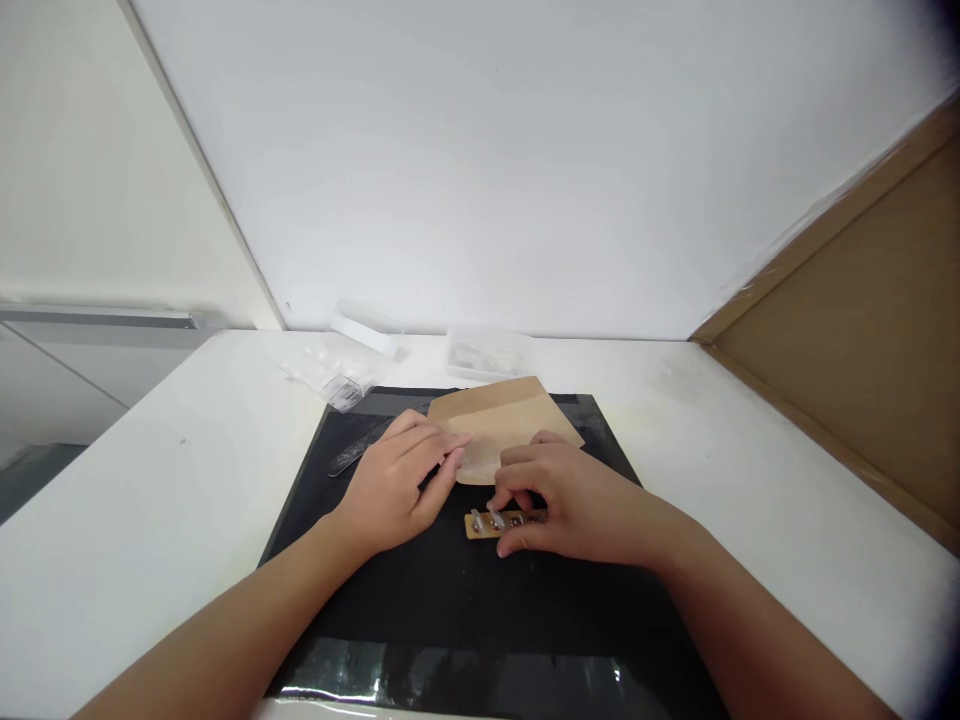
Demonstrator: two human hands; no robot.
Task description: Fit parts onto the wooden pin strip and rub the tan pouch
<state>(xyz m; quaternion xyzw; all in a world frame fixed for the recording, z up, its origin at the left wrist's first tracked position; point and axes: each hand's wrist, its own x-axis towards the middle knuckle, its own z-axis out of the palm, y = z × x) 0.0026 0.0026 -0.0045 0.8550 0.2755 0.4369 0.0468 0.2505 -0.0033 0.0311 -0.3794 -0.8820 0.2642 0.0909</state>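
One black mat [457, 605], white table [142, 505], wall [495, 170] behind

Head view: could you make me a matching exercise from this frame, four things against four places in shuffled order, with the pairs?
Things
1. Tan folded paper sheet
2. Narrow yellowish strip with small round dark pieces
3. Dark, flat, elongated tool
4. Shallow translucent plastic box

Places
A. On the white tabletop, near the white wall
B. Partly covered by the right hand
C. Across the far part of the black mat
D. Partly hidden behind the left hand, toward the mat's left side

Pairs: 1-C, 2-B, 3-D, 4-A
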